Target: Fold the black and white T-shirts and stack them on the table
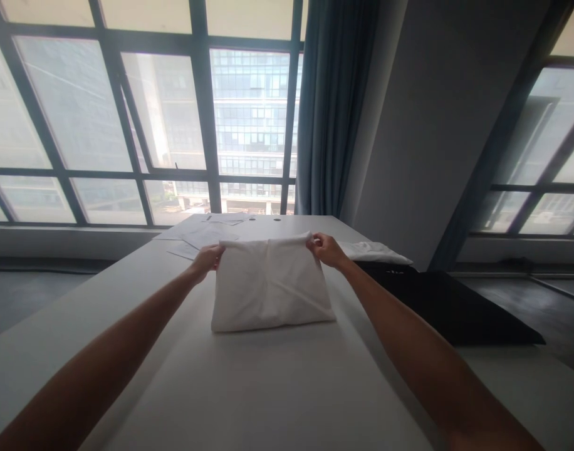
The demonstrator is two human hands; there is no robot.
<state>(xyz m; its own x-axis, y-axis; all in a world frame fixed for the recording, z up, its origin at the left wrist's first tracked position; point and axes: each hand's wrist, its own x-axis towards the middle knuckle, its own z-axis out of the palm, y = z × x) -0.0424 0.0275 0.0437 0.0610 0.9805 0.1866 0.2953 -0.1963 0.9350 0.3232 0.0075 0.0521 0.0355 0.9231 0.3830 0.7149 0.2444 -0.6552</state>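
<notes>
A folded white cloth garment point(274, 285), its exact kind not clear, lies on the white table point(268, 388) between my hands. Its near edge rests on the tabletop, and its far edge looks slightly raised. My left hand point(207, 260) pinches the far left corner. At the far right corner, my right hand point(328, 249) grips the cloth between thumb and fingers. Soft creases run across the upper layer.
Right of my right hand lie another white cloth point(374, 252) and a black cloth point(451, 307) near the table's edge. Loose white papers point(193, 238) are spread at the back left. Beyond the table stand windows, a blue curtain point(331, 113) and a grey pillar point(437, 125).
</notes>
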